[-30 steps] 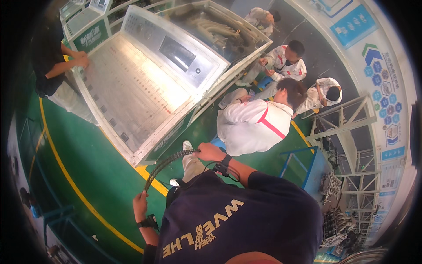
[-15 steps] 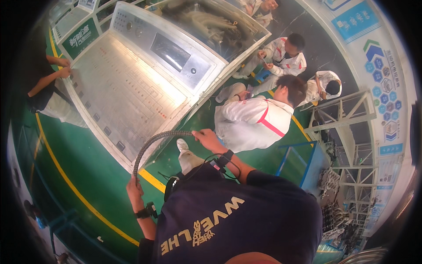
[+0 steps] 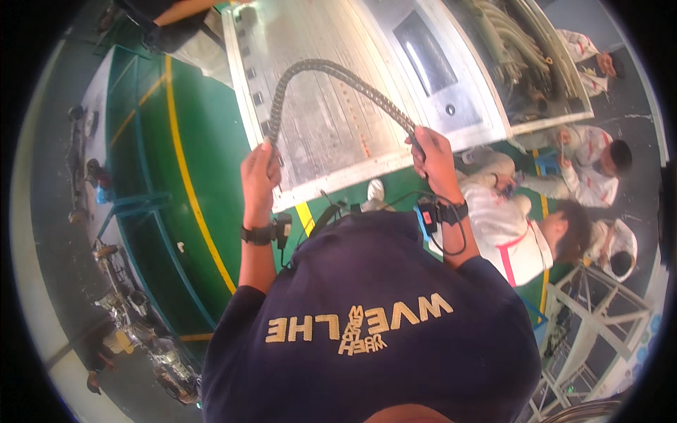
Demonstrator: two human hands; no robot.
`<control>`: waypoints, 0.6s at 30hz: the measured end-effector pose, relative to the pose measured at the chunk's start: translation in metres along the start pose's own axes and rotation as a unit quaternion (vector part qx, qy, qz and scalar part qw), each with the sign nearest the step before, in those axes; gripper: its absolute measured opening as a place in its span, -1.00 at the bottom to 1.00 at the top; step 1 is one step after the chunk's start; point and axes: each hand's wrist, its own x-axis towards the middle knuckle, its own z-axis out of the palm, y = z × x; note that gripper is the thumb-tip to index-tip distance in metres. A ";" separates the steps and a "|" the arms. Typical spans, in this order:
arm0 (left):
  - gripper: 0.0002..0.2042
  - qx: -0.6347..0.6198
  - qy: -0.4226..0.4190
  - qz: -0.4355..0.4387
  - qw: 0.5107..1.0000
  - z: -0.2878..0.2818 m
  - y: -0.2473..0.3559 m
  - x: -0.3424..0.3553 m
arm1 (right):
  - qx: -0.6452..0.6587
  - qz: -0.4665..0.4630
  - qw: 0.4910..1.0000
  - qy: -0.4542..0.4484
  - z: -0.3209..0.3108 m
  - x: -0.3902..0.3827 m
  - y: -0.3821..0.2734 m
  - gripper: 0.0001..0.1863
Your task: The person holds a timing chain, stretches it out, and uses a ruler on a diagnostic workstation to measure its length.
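Note:
A dark metal link chain [image 3: 317, 65] arches upward between my hands, in front of a large white training console [image 3: 342, 141]. My left hand [image 3: 259, 169] is closed on one end of the chain, at the console's lower left edge. My right hand [image 3: 430, 154] grips the other end near the console's lower right. Black devices [image 3: 282, 227] with cables are strapped at both wrists. The fingertips of both hands are partly hidden around the chain.
A person's arm [image 3: 180, 13] is at the top left. Several co-workers in white jackets [image 3: 589, 158] sit on the right. Behind my left arm are blue metal frames [image 3: 144, 201] and engine parts [image 3: 134, 310]; a white metal rack [image 3: 585, 310] stands lower right.
The view has turned, so the console and co-workers appear shifted and rotated. Both my hands have risen in the picture, and the chain now forms a taller, more upright arch between them.

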 end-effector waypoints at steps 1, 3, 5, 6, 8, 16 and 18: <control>-0.74 -0.002 -0.014 0.008 1.000 0.008 -0.001 0.004 | -0.012 -0.022 0.999 -0.021 -0.006 0.006 -0.002 -0.56; -0.71 0.031 -0.017 0.005 0.999 0.017 -0.018 0.014 | -0.048 -0.001 0.997 -0.055 -0.021 0.016 0.003 -0.56; -0.70 0.042 -0.012 -0.015 0.999 0.019 -0.048 0.030 | -0.130 0.002 0.989 -0.078 -0.033 0.028 0.017 -0.57; -0.73 0.102 -0.004 -0.019 0.995 0.017 -0.064 0.037 | -0.142 0.023 0.986 -0.088 -0.035 0.030 0.028 -0.56; -0.77 0.652 -0.050 0.238 0.718 0.018 -0.092 0.055 | -0.166 0.053 0.980 -0.094 -0.039 0.032 0.047 -0.56; -0.61 0.317 -0.165 0.139 0.924 0.035 -0.096 0.075 | -0.091 0.053 0.991 0.079 -0.060 0.039 0.068 -0.55; -0.61 0.296 -0.182 0.136 0.928 0.047 -0.069 0.090 | -0.148 -0.065 0.981 0.103 -0.072 0.042 0.045 -0.56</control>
